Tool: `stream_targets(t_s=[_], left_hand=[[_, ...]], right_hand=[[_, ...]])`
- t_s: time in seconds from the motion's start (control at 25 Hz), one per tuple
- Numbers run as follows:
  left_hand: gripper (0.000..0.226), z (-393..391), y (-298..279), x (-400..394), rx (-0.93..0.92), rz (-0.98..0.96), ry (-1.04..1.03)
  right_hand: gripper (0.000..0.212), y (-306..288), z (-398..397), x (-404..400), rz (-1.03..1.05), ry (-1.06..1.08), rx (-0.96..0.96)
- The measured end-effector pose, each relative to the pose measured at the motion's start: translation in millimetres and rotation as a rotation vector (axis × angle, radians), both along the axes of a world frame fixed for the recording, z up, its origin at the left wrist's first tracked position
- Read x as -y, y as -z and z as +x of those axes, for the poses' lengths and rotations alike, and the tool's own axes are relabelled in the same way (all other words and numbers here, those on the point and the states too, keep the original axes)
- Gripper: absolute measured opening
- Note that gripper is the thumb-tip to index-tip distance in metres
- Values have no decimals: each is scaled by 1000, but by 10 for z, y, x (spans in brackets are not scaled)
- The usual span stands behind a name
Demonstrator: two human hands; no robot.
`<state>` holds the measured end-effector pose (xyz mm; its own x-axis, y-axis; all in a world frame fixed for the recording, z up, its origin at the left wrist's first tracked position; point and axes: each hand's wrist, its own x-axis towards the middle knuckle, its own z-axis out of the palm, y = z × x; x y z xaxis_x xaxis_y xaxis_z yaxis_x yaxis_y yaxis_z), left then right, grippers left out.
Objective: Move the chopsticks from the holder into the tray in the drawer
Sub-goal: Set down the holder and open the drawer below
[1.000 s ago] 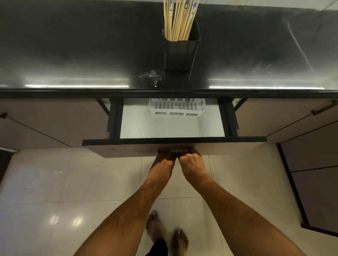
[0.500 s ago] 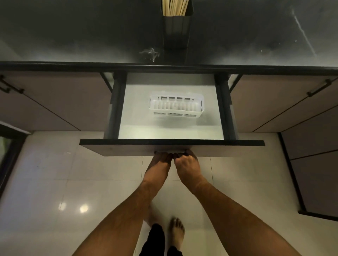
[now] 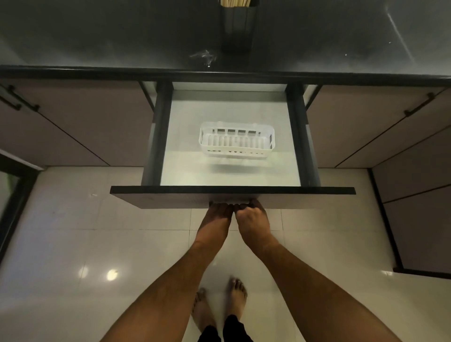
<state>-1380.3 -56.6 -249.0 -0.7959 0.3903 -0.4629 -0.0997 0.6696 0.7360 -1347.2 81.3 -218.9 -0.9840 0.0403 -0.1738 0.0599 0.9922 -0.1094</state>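
White floor tiles [image 3: 73, 244] and two bare feet [image 3: 219, 307] are nearest. Just past them, the left hand [image 3: 216, 219] and the right hand [image 3: 252, 219] sit side by side under the front of the drawer [image 3: 231, 196]. Each grip is curled tight on the bottom edge of that front. The drawer has slid out much more than a second ago, so now the whole white tray [image 3: 237, 141] shows. It sits in the middle of the drawer floor, with bare room all around it and nothing inside. That means the drawer looks open enough, and both hands can likely let go next. Farther off is the dark worktop [image 3: 97, 36]. Its front edge hangs over the far end of the drawer. The holder [image 3: 238, 29] stands there with the chopsticks [image 3: 235, 2] in it, straight behind the tray.
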Motion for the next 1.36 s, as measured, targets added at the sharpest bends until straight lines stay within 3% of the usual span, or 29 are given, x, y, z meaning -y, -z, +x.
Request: stream_targets(t_s=[0.08,0.16,0.24,0.32,0.4,0.56,0.8,1.04,1.2,1.36], left_hand=[[35,-40,23,-39,-95,-60,21],[35,-22,-43,-49,-237,-212,188],[41,49,-170,14,-591,-294,406],[41,112,-350,52,-822,-293,511],[36,57,-561,43,-1035,-193,506],[37,-271,-1052,-109,-1159,-93,379],[39,-847,-1374,-326,-1020,-196,65],[38,-1427,-1259,-329,-872,-247,3],[33,-1871,-1061,-389,-639,-131,-179],[35,-2311,-742,-472,-366,-116,-336]], right_hand=[[21,-16,-49,-38,-69,8,15],[20,-22,22,-63,-73,-7,-79],[14,-146,134,-84,-91,-6,-218],[9,-286,204,-114,-138,-35,-390],[11,-470,241,-148,-177,-56,-502],[24,-888,48,-340,-184,-46,-652],[26,-1218,-524,-800,-147,41,-661],[28,-1074,-979,-1074,-215,172,-546],[26,-841,-1336,-1208,-255,287,-465],[26,-498,-1649,-1366,-462,541,-336]])
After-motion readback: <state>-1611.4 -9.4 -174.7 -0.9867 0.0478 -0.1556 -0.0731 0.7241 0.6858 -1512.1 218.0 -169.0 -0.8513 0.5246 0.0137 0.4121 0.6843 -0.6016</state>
